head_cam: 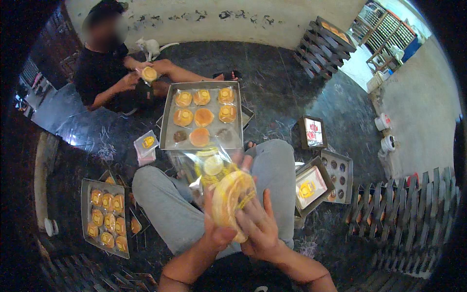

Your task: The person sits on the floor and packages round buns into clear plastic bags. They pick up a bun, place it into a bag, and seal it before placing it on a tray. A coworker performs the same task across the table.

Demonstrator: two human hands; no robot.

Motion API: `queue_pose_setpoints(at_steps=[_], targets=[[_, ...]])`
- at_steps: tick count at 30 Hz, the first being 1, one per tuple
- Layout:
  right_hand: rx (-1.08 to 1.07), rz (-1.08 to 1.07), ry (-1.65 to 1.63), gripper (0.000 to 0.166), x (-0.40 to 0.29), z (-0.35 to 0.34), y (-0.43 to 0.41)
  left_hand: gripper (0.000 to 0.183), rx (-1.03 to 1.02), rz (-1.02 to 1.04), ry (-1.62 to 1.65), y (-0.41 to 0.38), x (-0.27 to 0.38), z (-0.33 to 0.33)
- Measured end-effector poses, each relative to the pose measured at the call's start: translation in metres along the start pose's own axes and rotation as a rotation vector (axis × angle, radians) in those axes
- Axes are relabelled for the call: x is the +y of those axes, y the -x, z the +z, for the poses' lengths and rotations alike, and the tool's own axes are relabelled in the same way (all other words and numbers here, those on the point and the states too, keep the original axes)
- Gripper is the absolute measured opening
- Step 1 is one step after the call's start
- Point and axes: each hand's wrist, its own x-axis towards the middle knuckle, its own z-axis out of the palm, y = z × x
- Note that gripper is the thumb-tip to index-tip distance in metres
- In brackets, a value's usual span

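Note:
My left hand (219, 230) grips a round golden bun (228, 200) from its left side, above my lap. The bun is tipped on edge and blurred by motion. Fingers of my right hand (259, 228) press against its right side, with one digit sticking up apart. Just beyond the bun hangs a clear plastic bag (213, 164) with yellow print; whether the bun touches its mouth I cannot tell. Ahead, a metal baking tray (164, 116) on a stack holds several wrapped buns, two bare golden buns (203, 117) and two bare spots.
A co-worker (102, 69) sits far left holding a bun, with a white cat (150, 48) behind. Printed bags (146, 144) lie by my left knee. A tray of wrapped buns (108, 219) stands left. Boxed bags (310, 186) and stacked trays (401, 211) stand right.

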Motion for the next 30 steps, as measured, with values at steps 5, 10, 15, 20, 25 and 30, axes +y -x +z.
queue_pose_setpoints(at_steps=[5, 10, 15, 20, 25, 30], targets=[[0.01, -0.015, 0.019, 0.044, 0.009, 0.01, -0.008, 0.113, -0.22, 0.031, -0.281, 0.016, -0.009, -0.041], [-0.04, 0.01, 0.059, 0.044, 0.015, 0.022, -0.005, 0.092, 0.051, -0.132, 0.1, 0.009, 0.004, -0.038], [-0.238, 0.148, 0.176, 0.049, 0.019, 0.033, -0.033, 0.08, 0.056, -0.159, -0.402, 0.014, -0.006, -0.044], [-0.241, -0.043, 0.035, 0.038, 0.033, 0.04, -0.003, 0.081, 0.402, -0.205, 0.388, 0.004, -0.005, -0.051], [-0.481, 0.278, -0.328, 0.023, 0.007, 0.012, 0.008, 0.073, 0.382, -0.33, 0.561, -0.003, -0.038, -0.089], [-0.271, 0.24, -0.337, 0.013, 0.034, -0.042, 0.01, 0.071, 0.339, -0.569, 0.562, -0.002, -0.031, -0.052]])
